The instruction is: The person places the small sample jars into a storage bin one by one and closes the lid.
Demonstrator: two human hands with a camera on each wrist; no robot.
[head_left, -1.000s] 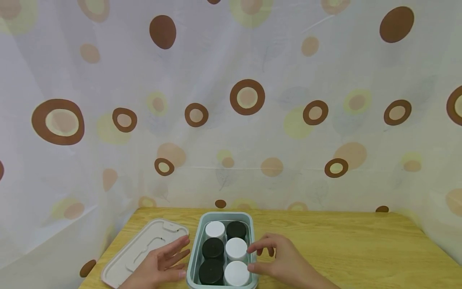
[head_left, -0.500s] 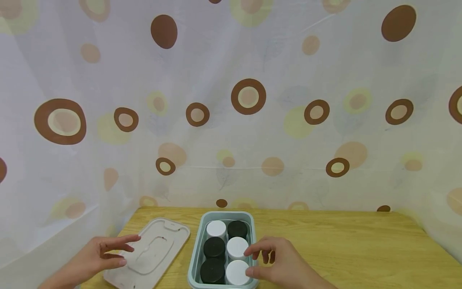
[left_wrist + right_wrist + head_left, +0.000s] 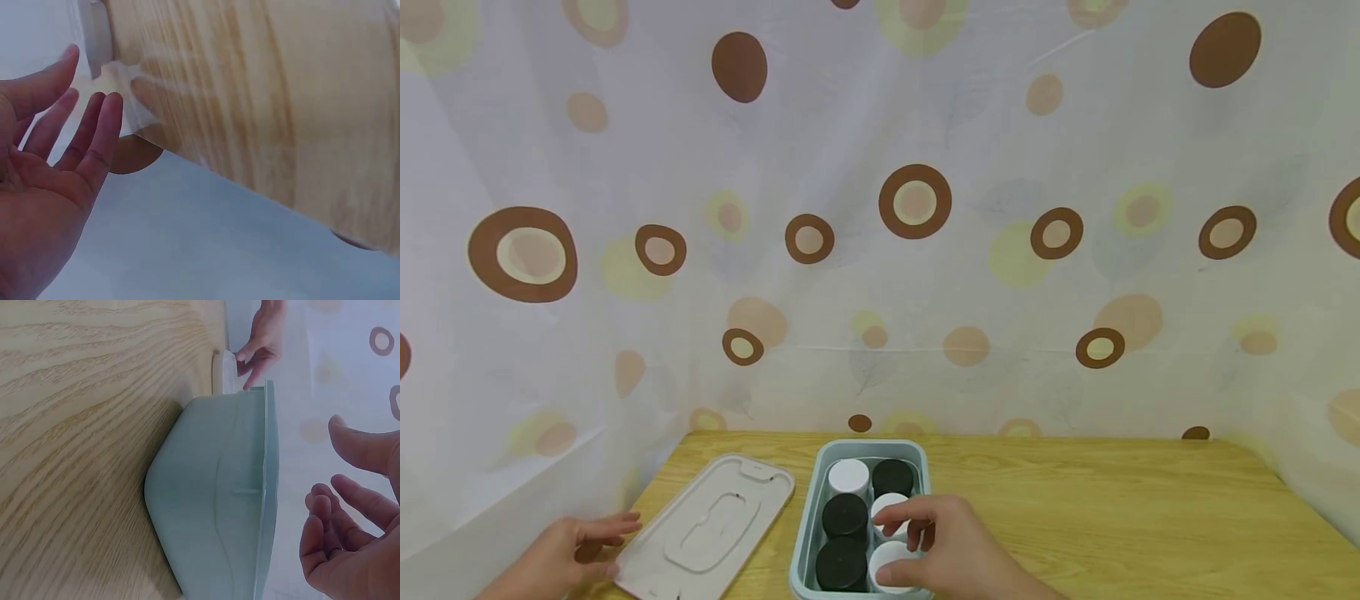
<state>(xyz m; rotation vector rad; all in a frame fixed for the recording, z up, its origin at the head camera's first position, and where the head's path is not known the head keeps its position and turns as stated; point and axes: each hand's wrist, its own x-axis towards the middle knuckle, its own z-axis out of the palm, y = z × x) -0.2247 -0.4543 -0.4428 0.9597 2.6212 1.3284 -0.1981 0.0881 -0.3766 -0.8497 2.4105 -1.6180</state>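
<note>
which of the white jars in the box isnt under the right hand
The white jar in the far left corner of the box. The right hand hovers over the other two white ones, in the right column.

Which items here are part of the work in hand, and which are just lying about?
In hand:
right hand over the white-lidded jars
teal container
black-lidded jars
left hand at the container lid

Lying about:
wooden table
spotted curtain

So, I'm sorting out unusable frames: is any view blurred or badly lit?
Head view: sharp, evenly lit, soft shadows. Left wrist view: table streaked with motion blur, left hand fairly crisp. Right wrist view: clear, the container sharp, the right hand slightly soft.
</note>
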